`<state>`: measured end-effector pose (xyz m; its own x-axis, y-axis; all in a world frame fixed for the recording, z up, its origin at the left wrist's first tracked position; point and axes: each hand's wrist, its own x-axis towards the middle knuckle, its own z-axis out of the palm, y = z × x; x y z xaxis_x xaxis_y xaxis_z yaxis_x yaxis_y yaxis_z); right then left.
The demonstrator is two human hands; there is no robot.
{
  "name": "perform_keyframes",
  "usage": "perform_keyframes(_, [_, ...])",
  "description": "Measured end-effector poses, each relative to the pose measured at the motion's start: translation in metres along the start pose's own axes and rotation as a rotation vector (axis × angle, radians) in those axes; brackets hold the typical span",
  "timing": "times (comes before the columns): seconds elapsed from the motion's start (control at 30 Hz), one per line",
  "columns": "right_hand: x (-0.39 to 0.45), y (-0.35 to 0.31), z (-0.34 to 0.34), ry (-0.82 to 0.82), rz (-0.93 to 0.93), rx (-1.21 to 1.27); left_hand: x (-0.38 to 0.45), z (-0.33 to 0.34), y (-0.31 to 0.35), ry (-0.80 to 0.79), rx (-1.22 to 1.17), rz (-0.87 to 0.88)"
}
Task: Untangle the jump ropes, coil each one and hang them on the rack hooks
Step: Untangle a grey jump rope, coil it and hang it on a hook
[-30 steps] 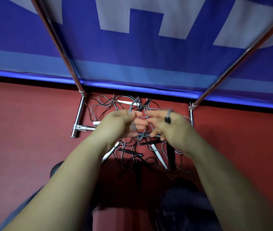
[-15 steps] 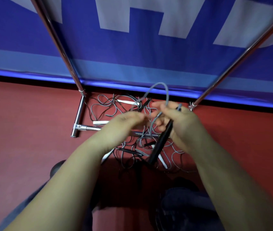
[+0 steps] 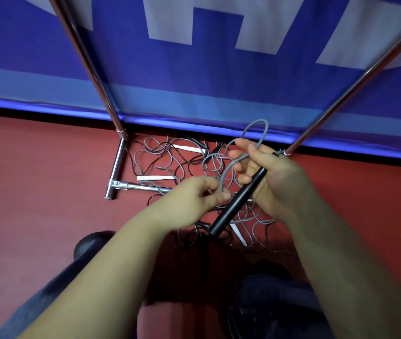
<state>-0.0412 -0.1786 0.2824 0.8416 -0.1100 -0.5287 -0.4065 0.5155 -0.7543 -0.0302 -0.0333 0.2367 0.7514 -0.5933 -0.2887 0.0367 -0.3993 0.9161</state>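
Both bare forearms reach up from the lower corners of the frame and meet just right of its middle. The left hand [image 3: 189, 204] lies knuckles up, its thumb and forefinger pinched together on a grey cord [image 3: 224, 177]. The right hand [image 3: 270, 179], higher and to the right, curls round a black handle [image 3: 237, 201] that slants down to the left; its upper fingers [image 3: 243, 144] seem to hold a cord loop.
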Motion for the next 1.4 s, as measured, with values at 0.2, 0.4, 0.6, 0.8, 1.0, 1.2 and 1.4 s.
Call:
perform_keyframes(0.2, [0.004, 0.005, -0.008, -0.004, -0.123, -0.522, 0.007, -0.011, 0.009, 0.279, -0.636, -0.119])
perform_keyframes(0.4, [-0.004, 0.027, -0.009, -0.246, -0.056, -1.180, 0.006, -0.030, 0.018, 0.375, -1.196, -0.184])
perform_keyframes(0.6, [0.000, 0.016, 0.000, -0.116, -0.015, -0.604, 0.008, -0.018, 0.011, 0.264, -0.671, -0.204])
perform_keyframes(0.8, [0.004, 0.001, -0.007, 0.036, -0.020, -0.026, 0.005, 0.000, 0.006, -0.058, -0.404, -0.355])
perform_keyframes(1.0, [0.004, 0.008, -0.011, -0.020, -0.068, -0.613, 0.006, -0.008, 0.007, 0.202, -0.404, -0.156])
perform_keyframes(1.2, [-0.001, 0.025, -0.012, -0.276, 0.013, -1.140, 0.008, -0.025, 0.014, 0.330, -1.130, -0.230])
perform_keyframes(1.4, [0.000, 0.019, -0.004, -0.123, -0.033, -0.760, 0.011, -0.030, 0.015, 0.283, -0.972, -0.219])
